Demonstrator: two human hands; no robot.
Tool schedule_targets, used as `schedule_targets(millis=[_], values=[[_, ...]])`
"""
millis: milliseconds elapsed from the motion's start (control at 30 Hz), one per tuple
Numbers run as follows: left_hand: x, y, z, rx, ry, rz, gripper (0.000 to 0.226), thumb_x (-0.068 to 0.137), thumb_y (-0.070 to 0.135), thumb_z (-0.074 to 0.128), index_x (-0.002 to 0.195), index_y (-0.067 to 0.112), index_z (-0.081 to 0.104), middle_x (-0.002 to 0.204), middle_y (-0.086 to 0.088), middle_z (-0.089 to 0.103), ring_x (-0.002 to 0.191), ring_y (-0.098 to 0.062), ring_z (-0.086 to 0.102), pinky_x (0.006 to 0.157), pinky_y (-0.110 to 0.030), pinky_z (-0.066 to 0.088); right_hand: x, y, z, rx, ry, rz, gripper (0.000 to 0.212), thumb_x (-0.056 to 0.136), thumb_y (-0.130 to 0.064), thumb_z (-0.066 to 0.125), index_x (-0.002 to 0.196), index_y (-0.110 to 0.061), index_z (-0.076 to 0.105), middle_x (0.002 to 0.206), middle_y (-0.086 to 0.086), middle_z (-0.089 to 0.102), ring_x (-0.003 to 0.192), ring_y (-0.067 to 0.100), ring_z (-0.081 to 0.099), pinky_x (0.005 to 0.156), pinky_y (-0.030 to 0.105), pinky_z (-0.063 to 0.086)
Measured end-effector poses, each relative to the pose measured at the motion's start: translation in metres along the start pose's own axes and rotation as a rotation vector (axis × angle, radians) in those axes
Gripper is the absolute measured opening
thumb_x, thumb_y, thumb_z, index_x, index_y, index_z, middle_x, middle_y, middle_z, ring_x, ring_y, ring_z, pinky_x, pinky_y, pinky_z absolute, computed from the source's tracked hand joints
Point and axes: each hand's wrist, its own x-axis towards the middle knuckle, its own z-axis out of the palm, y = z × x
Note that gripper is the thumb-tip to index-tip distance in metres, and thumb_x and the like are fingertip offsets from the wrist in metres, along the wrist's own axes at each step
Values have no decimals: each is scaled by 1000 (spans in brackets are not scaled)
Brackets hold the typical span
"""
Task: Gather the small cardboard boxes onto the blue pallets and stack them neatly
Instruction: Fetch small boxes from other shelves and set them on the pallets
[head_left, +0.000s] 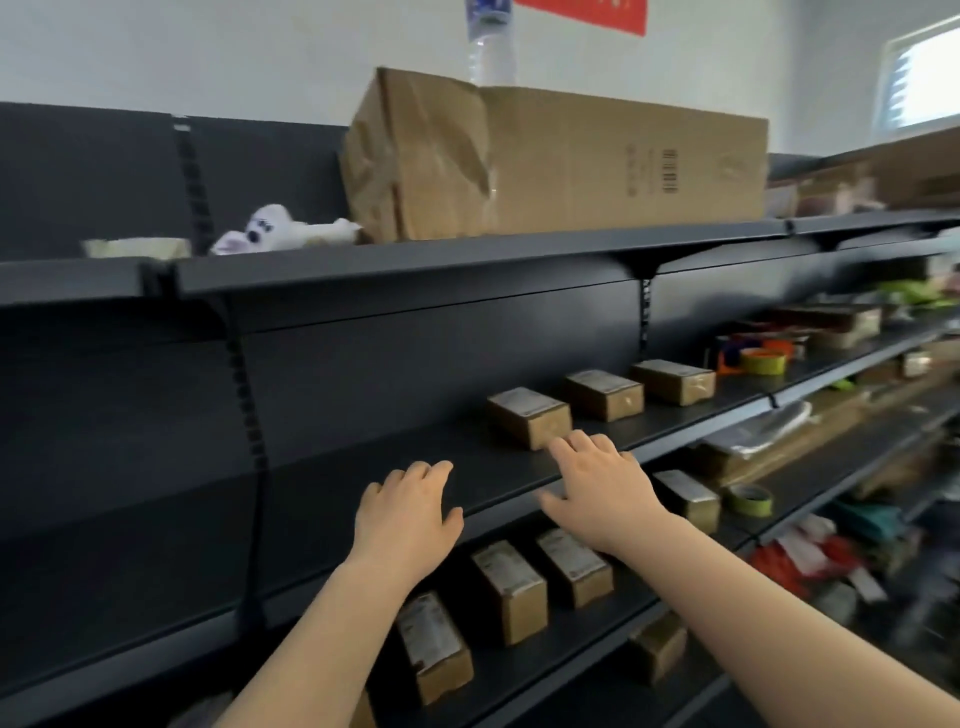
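Three small cardboard boxes stand on a dark middle shelf (363, 467): the nearest box (527, 415), a second box (605, 393) and a third box (674, 381). My right hand (602, 486) reaches toward the nearest box, fingers spread, fingertips just short of its front. My left hand (408, 512) hovers over the shelf's front edge, empty with fingers apart. On the shelf below stand several more small boxes, among them one (434, 647), another (511, 590), another (574, 566) and one further right (688, 499). No blue pallet is in view.
A large crumpled carton (561, 161) and a white plush toy (270, 228) sit on the top shelf, with a water bottle (491, 44) behind. Tape rolls (761, 361) and mixed goods fill the shelves to the right. A green tape roll (750, 499) lies on the lower shelf.
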Motion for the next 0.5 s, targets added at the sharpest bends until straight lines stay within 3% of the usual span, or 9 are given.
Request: schedule_targets(millis=[200, 500], values=[[74, 46, 40, -163, -52, 74, 56, 95, 43, 40, 145, 25, 24, 145, 4, 37, 125, -17, 42, 101, -35, 37, 29, 65, 13, 81, 2, 135, 57, 92, -45, 47, 142, -24, 31, 140, -1, 40, 129, 22, 36, 103, 38, 38], [180, 64, 89, -316, -26, 11, 56, 94, 45, 40, 144, 23, 28, 147, 0, 34, 129, -22, 39, 101, -40, 36, 110, 129, 43, 155, 14, 267, 53, 90, -44, 50, 137, -22, 38, 132, 1, 45, 124, 23, 40, 98, 38, 42]])
